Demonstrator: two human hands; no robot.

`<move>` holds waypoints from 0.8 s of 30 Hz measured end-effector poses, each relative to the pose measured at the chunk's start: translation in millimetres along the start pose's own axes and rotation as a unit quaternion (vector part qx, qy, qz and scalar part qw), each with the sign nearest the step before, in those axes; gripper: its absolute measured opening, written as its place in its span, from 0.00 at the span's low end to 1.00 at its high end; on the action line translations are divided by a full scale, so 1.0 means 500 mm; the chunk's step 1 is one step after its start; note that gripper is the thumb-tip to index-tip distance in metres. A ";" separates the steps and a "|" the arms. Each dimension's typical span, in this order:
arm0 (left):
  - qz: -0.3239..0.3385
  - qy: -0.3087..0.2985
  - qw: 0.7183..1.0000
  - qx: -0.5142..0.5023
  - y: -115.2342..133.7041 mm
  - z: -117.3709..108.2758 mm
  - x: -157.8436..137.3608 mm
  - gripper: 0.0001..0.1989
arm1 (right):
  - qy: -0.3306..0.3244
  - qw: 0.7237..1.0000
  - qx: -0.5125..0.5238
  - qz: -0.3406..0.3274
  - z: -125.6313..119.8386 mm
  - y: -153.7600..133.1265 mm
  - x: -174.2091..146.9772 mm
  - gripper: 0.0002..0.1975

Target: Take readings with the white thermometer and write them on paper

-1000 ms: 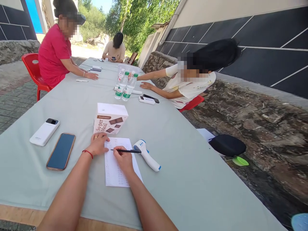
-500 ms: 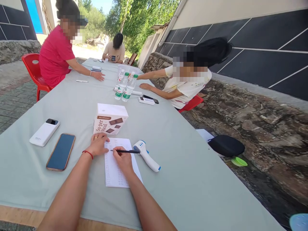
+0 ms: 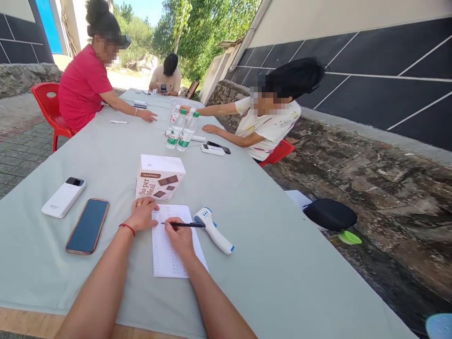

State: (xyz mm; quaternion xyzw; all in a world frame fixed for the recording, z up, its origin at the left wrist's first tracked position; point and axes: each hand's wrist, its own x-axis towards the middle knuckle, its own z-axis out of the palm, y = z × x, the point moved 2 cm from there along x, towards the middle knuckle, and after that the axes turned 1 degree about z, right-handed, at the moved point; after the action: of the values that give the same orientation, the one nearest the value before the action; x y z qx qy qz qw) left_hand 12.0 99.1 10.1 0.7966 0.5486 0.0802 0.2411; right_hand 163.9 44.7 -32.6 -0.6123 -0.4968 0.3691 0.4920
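My right hand [image 3: 179, 233] grips a black pen [image 3: 192, 225], its tip near the upper left part of a sheet of paper [image 3: 164, 263] covered with small rows of writing. My left hand [image 3: 143, 214] lies open at the paper's left edge, the thumb on the sheet and the fingers close to the base of a white "Super Meal" box [image 3: 158, 176]. To the right of the paper is a white infrared thermometer [image 3: 213, 230], near the pen's back end. A phone [image 3: 88, 226] and a white power bank [image 3: 64, 197] lie to the left of my left arm.
Several green-capped water bottles [image 3: 185, 132] stand beyond the box. A person in pink [image 3: 83, 77] sits at the far left, one in a patterned white top [image 3: 275, 125] at the right, another [image 3: 167, 77] at the far end. Another power bank [image 3: 212, 149] lies near the right edge.
The whole view has shifted slightly. My hands keep nearly the same place on the paper, with the pen still in my right hand. The person in pink has raised their head a little.
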 end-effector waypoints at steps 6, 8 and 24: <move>-0.001 0.006 1.000 -0.002 0.003 -0.002 -0.002 0.22 | 0.008 1.000 -0.002 0.005 0.000 0.002 0.003 0.09; 0.000 0.006 1.000 -0.002 0.003 -0.003 -0.002 0.22 | 0.003 1.000 -0.002 0.011 0.000 0.002 0.004 0.09; 0.001 -0.001 1.000 0.002 0.004 -0.005 -0.003 0.22 | -0.002 1.000 -0.008 0.012 0.001 -0.007 0.002 0.10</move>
State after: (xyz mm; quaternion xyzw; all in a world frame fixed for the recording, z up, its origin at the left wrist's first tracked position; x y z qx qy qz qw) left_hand 12.1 97.9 13.6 0.7977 0.5474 0.0786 0.2405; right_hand 162.8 45.6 -29.5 -0.6212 -0.4932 0.3720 0.4822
